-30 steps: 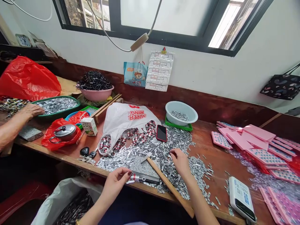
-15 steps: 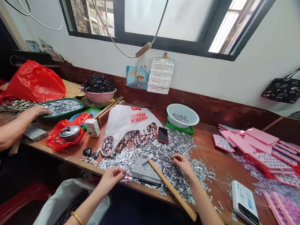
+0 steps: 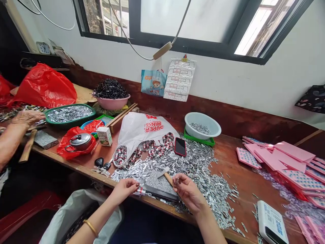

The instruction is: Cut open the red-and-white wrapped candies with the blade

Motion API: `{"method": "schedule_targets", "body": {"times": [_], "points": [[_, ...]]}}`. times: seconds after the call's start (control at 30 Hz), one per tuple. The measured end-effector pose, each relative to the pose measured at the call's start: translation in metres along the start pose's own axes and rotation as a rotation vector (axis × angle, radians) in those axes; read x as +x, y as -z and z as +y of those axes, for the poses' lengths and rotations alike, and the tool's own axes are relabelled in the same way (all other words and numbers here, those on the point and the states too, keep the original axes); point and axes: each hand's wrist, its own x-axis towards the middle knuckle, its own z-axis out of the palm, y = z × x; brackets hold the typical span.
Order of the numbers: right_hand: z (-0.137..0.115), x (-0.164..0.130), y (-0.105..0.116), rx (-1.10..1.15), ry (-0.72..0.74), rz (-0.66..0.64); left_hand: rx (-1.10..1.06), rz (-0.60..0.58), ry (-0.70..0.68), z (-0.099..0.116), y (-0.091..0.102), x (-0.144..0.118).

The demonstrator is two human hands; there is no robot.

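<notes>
My left hand [image 3: 125, 190] is at the table's front edge, its fingers pinched at a small red, white and silver striped cylinder [image 3: 140, 191]. Just right of that lies a dark flat bar [image 3: 161, 193] along the front of a speckled stone block [image 3: 155, 181]. My right hand [image 3: 188, 192] is raised over the hammer, thumb and fingers closed on what looks like a small metal piece, mostly hidden. The hammer [image 3: 167, 177] rests on the block, its handle largely behind my right hand. Loose silver metal clips [image 3: 200, 166] spread around the block.
A white plastic bag [image 3: 142, 130] covers striped cylinders, beside a phone [image 3: 180, 146]. A pale blue bowl [image 3: 215, 128] stands behind, pink cards [image 3: 286, 156] and a scale [image 3: 273, 222] at right. Keys [image 3: 101, 166] and a co-worker's hand [image 3: 27, 117] are at left.
My right hand has come up from the clip pile and moved left over the hammer handle. My left hand stays at the striped cylinder. The co-worker's hand has left the green basin.
</notes>
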Motion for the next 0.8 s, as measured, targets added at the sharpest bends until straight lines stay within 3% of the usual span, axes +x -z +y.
{"method": "schedule_targets", "body": {"times": [0.2,0.33,0.47,0.8], "points": [[0.040,0.034,-0.051,-0.391,0.025,-0.090,0.023,0.024,0.045,0.006,-0.006,0.003],[0.050,0.047,-0.071,-0.733,0.116,-0.117,0.045,-0.014,0.063,0.004,-0.005,0.006],[0.051,0.050,-0.075,-0.904,0.155,-0.112,0.040,-0.026,0.077,0.001,-0.004,0.008],[0.069,0.043,-0.075,-0.994,0.366,-0.014,0.031,-0.063,0.083,0.001,-0.002,0.009]]}}
